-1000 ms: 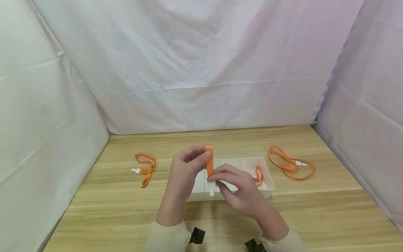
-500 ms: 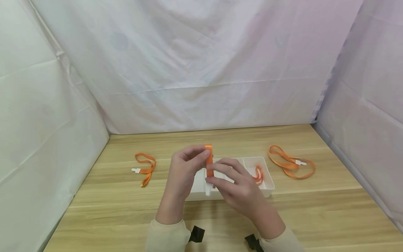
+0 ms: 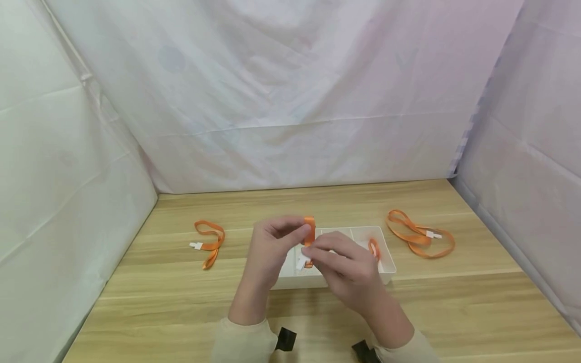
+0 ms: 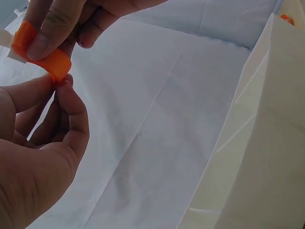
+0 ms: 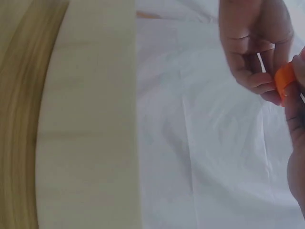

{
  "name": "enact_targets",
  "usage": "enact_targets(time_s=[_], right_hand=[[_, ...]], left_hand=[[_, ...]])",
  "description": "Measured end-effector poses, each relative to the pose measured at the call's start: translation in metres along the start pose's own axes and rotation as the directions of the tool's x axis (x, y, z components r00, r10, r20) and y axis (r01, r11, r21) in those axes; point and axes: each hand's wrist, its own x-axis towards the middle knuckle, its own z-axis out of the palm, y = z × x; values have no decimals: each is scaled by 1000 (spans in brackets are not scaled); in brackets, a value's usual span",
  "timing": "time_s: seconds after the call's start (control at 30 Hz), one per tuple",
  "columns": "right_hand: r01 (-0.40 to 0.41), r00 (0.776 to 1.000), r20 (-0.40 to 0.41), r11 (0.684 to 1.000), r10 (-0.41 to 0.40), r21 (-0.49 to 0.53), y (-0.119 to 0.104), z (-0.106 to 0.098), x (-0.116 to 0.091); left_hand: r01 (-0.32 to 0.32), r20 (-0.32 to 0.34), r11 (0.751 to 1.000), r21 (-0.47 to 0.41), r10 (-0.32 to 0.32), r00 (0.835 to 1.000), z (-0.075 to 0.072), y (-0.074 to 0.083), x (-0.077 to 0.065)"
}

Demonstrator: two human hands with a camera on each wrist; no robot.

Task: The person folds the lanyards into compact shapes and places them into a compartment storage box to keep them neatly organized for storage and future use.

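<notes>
Both hands hold one orange lanyard, folded into a short strip, above a white divided box. My left hand pinches its upper end between thumb and fingers. Lower down, my right hand pinches the strap near the lanyard's white plastic clip, which hangs tilted to the left. In the left wrist view the orange strap bends in a curve between the two hands' fingertips. At the edge of the right wrist view the same strap shows, partly hidden by fingers.
The white box stands on the wooden table beneath the hands, another orange lanyard in its right compartment. Orange lanyards with white clips lie on either side, one at left and one at right. White cloth surrounds the table.
The held strip has become shorter and moved slightly right. Its white clip has risen and swung to a tilt. The right fingers have shifted their grip; the left hand keeps its pinch.
</notes>
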Motion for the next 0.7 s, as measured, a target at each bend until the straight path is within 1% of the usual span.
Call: enact_targets(time_s=[0.03,0.07,0.1,0.13,0.17,0.2,0.27,0.33,0.43,0.5,0.6,0.67,0.7], right_hand=[[-60,998,-12,998,60,7,-2,-1,1],[-127,992,-20,992,127,16,-3,-2,2],[-208,978,-20,978,209,31,-5,-4,3],[-297,954,-12,953,298,56,-8,-6,4],[-385,922,-1,919,387,86,-10,-8,5],[-467,883,11,878,468,109,-13,-10,6],[-611,789,42,777,612,150,-18,-14,10],[-724,685,70,669,725,167,-22,-17,14],[-829,556,99,541,825,141,-26,-21,20],[-869,492,118,478,863,129,-28,-22,24],[-905,423,136,411,896,109,-29,-25,28],[-922,386,143,375,911,99,-29,-26,29],[-931,364,146,353,920,92,-28,-27,29]], left_hand=[[-15,13,1000,3,15,1000,1,-1,0],[-29,26,1000,8,29,999,2,-2,-1],[-43,36,999,13,42,998,3,-3,-1],[-58,42,998,20,57,997,4,-3,-1],[-73,44,997,23,72,996,5,-4,-2],[-84,43,996,29,82,996,5,-4,-2],[-94,36,995,38,93,995,7,-4,-3],[-95,32,995,42,94,995,7,-3,-4],[-94,38,994,48,92,995,7,-3,-5],[-98,51,994,53,95,994,6,-4,-5],[-118,72,990,72,113,991,6,-4,-6],[-133,84,988,81,126,988,6,-4,-7],[-141,92,986,84,133,987,6,-4,-7]])
